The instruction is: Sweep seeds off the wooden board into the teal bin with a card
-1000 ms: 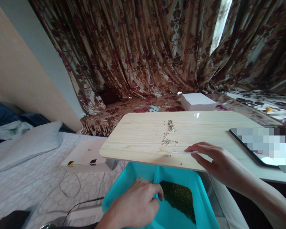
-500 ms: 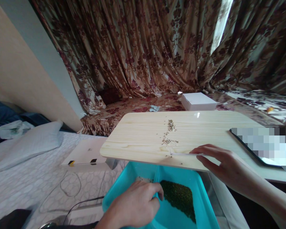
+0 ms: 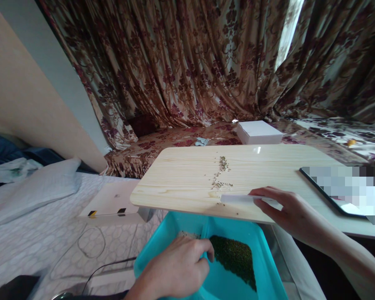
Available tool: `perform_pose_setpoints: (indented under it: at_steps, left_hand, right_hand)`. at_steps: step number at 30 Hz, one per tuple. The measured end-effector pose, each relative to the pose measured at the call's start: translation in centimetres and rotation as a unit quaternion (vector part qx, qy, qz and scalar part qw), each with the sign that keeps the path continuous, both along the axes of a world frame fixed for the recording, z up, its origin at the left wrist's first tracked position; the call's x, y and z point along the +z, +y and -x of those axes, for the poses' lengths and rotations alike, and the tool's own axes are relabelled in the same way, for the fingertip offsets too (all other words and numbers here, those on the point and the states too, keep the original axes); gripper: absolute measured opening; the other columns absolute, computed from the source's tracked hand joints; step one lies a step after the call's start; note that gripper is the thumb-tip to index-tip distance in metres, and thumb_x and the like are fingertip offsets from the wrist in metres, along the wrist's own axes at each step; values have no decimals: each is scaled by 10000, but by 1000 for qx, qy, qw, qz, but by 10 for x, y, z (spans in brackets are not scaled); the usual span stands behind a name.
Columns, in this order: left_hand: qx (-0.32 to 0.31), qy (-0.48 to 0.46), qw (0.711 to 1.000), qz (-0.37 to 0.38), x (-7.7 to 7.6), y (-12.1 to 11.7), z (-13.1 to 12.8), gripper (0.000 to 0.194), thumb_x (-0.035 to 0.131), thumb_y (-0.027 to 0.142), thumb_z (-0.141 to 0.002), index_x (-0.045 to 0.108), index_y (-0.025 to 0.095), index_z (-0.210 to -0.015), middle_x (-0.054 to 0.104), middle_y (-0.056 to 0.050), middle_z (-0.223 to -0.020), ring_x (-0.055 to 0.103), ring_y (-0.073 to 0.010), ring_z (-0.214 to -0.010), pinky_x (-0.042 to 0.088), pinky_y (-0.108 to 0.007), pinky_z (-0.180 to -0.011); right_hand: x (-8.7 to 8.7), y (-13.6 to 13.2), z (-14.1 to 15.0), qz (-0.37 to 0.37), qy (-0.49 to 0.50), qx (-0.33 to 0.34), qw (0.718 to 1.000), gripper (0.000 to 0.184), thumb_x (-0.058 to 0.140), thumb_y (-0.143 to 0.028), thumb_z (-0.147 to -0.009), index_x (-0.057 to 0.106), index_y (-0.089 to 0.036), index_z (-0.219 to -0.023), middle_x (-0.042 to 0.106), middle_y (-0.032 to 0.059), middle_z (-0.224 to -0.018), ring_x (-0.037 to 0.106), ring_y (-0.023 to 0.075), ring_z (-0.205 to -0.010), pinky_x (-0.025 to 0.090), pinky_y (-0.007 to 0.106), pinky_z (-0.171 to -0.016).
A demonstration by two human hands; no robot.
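My right hand (image 3: 283, 208) pinches a thin white flat strip (image 3: 237, 199) between thumb and fingers, just above the near part of the light wooden tabletop (image 3: 175, 175). Small greenish and pale grains (image 3: 223, 164) lie scattered past the strip, in a loose line running away from me. My left hand (image 3: 181, 264) hangs over a turquoise divided tray (image 3: 267, 254), near its divider, fingers curled in; whether they hold anything is hidden. In the tray's right compartment is a heap of small dark green grains (image 3: 234, 256). Some pale grains (image 3: 189, 234) show in the left compartment, behind the hand.
A dark-edged tablet-like slab (image 3: 323, 193), its face blurred out, lies at the tabletop's right. A white box (image 3: 259, 131) stands behind the tabletop. Left are another white box (image 3: 112, 200), a cable (image 3: 112, 263) and a pillow (image 3: 46, 183) on the bed.
The strip in my right hand has tilted so its broad face shows, and it has shifted slightly away from me and left. My left hand stays where it was.
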State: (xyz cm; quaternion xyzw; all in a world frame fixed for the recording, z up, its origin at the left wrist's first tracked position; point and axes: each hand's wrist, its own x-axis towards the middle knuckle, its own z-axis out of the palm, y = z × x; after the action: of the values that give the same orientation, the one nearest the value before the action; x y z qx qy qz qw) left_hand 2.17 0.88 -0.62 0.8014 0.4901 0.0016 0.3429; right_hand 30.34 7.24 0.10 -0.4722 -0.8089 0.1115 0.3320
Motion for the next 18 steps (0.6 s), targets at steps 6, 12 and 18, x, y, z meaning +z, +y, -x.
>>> perform_pose_setpoints:
  at_steps: [6,12,18]
  left_hand:
    - [3,-2,1000,2,0,-1,0,340,398,201,-848,656,235,-1068,680,-36,-1124,574,-234,-1096,411,-351,-987]
    - [-2,-7,1000,-2,1,0,0,342,399,200,-844,659,227,-1066,681,-42,-1107,580,-235,-1088,407,-352,-988]
    - [10,1,1000,-1,3,-3,3,335,404,198,-838,653,218,-1061,679,-45,-1122,578,-231,-1097,405,-345,-992]
  right_hand:
    - [-7,-18,-18,-34,29,-60,997,245,546,-422,-876,720,-253,-913,780,40,-813,710,212,-600,579,307,-525]
    - [-19,-38,-25,-16,57,-54,997,233,561,-439,-878,721,-271,-898,777,21,-766,718,206,-590,592,277,-515]
    - [-20,-25,-9,5,58,-42,997,273,533,-428,-908,733,-247,-947,783,42,-850,735,216,-713,606,296,-628]
